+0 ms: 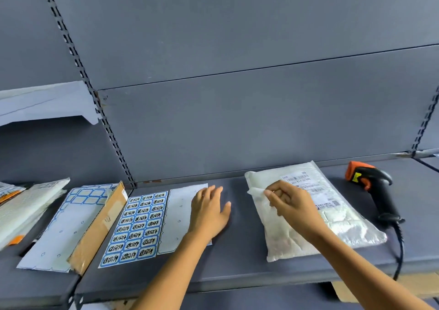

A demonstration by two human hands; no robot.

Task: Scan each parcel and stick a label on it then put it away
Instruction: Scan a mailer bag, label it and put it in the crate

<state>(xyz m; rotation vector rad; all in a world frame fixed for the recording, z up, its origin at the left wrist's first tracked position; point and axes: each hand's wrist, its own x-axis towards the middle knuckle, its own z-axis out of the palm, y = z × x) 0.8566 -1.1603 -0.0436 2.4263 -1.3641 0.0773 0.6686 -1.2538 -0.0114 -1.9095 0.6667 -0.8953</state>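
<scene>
Parcel (287, 243), one, under right hand (292, 205); two label sheets (135, 226); one scanner (377, 190)

A label sheet (137, 226) lies left of centre on the shelf (237, 262), with the left hand (209, 212) resting flat on its right half. To the right lies the parcel (337, 224), the right hand (292, 202) pinching its left edge. The scanner (377, 190) lies just right of the parcel. Left of the label sheet, a cardboard piece (99, 229) overlaps a 2nd sheet (64, 226), with stacked bags (28, 205) farther left.
</scene>
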